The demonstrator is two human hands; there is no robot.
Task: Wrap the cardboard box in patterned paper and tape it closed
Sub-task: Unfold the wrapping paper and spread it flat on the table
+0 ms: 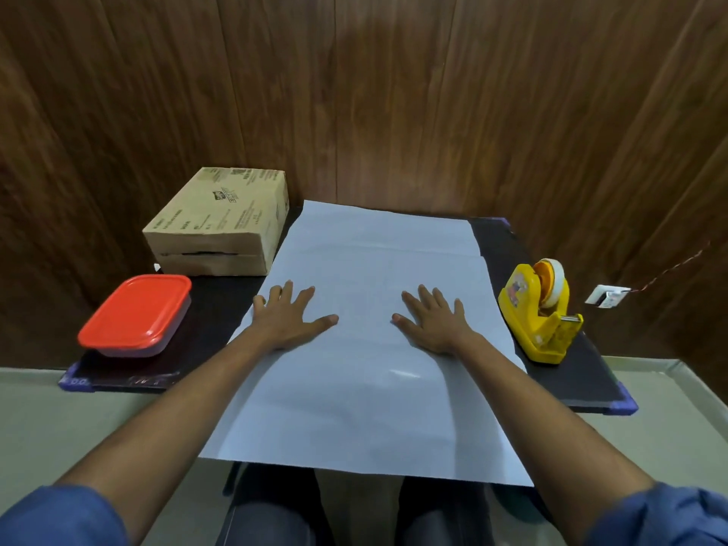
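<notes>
— What colours do you see?
— The paper (pixel 378 309) shows plain pale blue-white, the cardboard box (pixel 220 222) tan with dark print.
— And the rest?
— A red lid (pixel 136 309), a yellow tape dispenser (pixel 539 313), a black bench (pixel 212 309), blue sleeves (pixel 59 518), a brown wood-grain wall (pixel 394 92).

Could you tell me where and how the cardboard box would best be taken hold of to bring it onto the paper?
Probably by its two short ends, one hand on each, coming from above and in front. The cardboard box lies flat at the table's far left, wider than one hand's grip, and its near face shows a split seam. Both the left hand and right hand lie flat on the paper.
</notes>
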